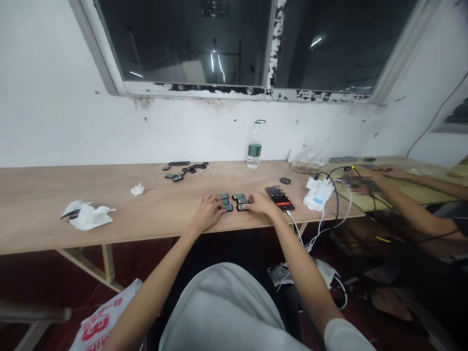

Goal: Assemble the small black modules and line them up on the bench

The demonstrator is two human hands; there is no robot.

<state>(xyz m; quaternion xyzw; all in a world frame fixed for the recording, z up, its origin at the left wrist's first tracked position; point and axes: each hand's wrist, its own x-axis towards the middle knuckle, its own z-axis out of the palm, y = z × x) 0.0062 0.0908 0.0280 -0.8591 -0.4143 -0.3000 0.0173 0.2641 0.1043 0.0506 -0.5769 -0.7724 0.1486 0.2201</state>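
Your left hand [206,213] and right hand [261,204] rest with fingers part-curled against the left pieces [225,202] and right pieces [240,199] on the counter [168,207], any firm hold impossible to confirm; steady each group with light, even edge contact, without disturbing neighbours.

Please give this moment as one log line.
left hand: touching left flat pieces | right hand: touching right flat pieces | bottle: upright

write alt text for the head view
A person's left hand and right hand touch two groups of small flat pieces on a wooden table. A phone lies to the right; a bottle stands by the wall.
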